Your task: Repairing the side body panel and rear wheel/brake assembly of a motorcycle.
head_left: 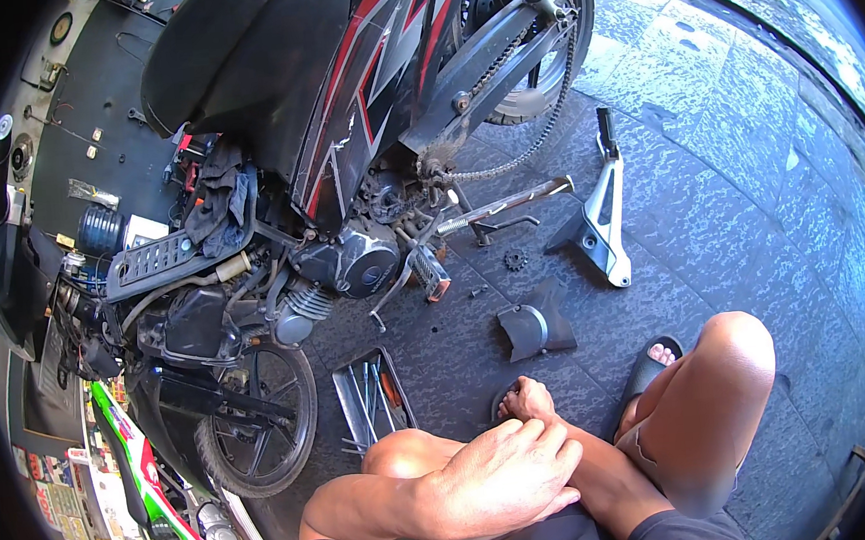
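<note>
My left hand point(507, 475) lies across my right forearm, its fingers bent and slightly apart, with nothing seen in it. Lower between my knees, my right hand point(529, 402) is closed beside my foot; its palm side is hidden, so any held thing cannot be made out. Ahead of it on the floor lies a dark, curved-rib cover point(537, 323). A small toothed sprocket point(515, 260) and a silver-and-black footrest bracket point(600, 220) lie farther off. Beyond them stands a motorcycle point(346, 105), its drive chain point(544, 142) hanging slack below the rear wheel.
Left of my knees sits a metal tray point(406, 417) of hand tools. The motorcycle's side stand point(508, 204) and foot pedal point(431, 273) jut toward me. A green, white and red body panel point(146, 471) leans at lower left. Dark tiles point(711, 230) cover the floor.
</note>
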`<state>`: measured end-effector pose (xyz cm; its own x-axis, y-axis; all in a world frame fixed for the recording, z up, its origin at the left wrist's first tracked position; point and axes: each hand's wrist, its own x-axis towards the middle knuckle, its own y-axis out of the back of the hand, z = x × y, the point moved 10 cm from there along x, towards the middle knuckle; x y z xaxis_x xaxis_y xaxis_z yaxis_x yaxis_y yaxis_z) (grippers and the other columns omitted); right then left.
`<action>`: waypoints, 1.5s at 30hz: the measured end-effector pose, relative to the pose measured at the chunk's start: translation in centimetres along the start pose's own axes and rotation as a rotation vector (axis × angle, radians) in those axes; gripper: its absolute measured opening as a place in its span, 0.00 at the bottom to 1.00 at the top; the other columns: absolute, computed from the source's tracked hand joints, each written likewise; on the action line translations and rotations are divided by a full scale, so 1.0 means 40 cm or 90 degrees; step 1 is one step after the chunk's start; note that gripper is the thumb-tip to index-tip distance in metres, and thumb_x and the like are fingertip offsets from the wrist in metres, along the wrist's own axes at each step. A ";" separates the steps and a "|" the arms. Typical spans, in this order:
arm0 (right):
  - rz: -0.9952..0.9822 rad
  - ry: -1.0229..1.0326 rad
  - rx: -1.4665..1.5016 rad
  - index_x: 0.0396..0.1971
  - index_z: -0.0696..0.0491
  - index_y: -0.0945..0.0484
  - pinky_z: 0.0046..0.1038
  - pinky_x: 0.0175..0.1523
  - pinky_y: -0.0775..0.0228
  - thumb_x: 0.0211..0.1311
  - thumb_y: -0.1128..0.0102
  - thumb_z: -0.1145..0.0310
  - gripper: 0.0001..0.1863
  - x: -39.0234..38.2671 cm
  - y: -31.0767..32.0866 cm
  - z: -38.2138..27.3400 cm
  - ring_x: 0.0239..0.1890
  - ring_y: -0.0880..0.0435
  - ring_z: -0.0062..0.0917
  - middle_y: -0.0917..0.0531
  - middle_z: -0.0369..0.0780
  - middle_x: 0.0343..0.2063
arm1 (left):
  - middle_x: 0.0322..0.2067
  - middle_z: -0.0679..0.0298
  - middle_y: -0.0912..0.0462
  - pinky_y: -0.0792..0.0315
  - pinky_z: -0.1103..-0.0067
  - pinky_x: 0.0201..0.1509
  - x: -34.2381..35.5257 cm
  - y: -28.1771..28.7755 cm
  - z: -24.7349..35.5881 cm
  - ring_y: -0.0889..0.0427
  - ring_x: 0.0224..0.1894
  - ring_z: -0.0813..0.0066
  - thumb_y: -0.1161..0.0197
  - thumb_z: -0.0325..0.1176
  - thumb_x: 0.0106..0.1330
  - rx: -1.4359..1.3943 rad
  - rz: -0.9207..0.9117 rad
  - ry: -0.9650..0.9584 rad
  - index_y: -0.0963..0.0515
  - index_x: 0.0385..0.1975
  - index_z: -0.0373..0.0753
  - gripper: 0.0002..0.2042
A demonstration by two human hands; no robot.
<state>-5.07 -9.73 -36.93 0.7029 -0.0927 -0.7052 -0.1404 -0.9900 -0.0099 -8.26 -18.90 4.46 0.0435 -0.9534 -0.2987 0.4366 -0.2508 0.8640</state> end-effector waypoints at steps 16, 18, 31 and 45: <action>0.125 0.024 -0.142 0.36 0.57 0.21 0.41 0.49 0.27 0.63 0.43 0.56 0.17 -0.060 0.077 -0.098 0.43 0.17 0.48 0.16 0.51 0.35 | 0.29 0.62 0.29 0.30 0.76 0.35 -0.018 -0.003 0.023 0.26 0.30 0.70 0.37 0.50 0.61 0.039 -0.038 0.024 0.26 0.39 0.34 0.22; 0.152 0.020 -0.161 0.37 0.56 0.21 0.42 0.49 0.27 0.63 0.43 0.56 0.17 -0.063 0.097 -0.103 0.43 0.17 0.48 0.16 0.52 0.35 | 0.29 0.62 0.29 0.30 0.76 0.34 -0.015 0.001 0.023 0.26 0.29 0.70 0.37 0.50 0.61 0.029 -0.028 0.013 0.26 0.39 0.34 0.22; 0.440 -0.022 0.027 0.38 0.53 0.22 0.39 0.46 0.27 0.59 0.37 0.61 0.13 -0.029 0.218 -0.049 0.40 0.17 0.42 0.16 0.46 0.35 | 0.33 0.56 0.27 0.31 0.76 0.34 -0.016 0.002 0.031 0.25 0.29 0.68 0.38 0.49 0.61 0.009 -0.040 -0.016 0.28 0.38 0.31 0.23; 0.444 -0.126 0.091 0.32 0.57 0.20 0.38 0.46 0.27 0.57 0.33 0.59 0.15 0.012 0.245 -0.010 0.37 0.16 0.41 0.15 0.48 0.31 | 0.26 0.65 0.27 0.34 0.76 0.35 -0.018 0.015 0.017 0.25 0.31 0.73 0.38 0.44 0.61 0.023 -0.009 -0.007 0.27 0.31 0.37 0.15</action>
<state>-5.83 -19.51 -37.08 0.2805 -0.6607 -0.6962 -0.6074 -0.6839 0.4042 -8.64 -18.49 5.45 0.0282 -0.9515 -0.3063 0.4037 -0.2695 0.8743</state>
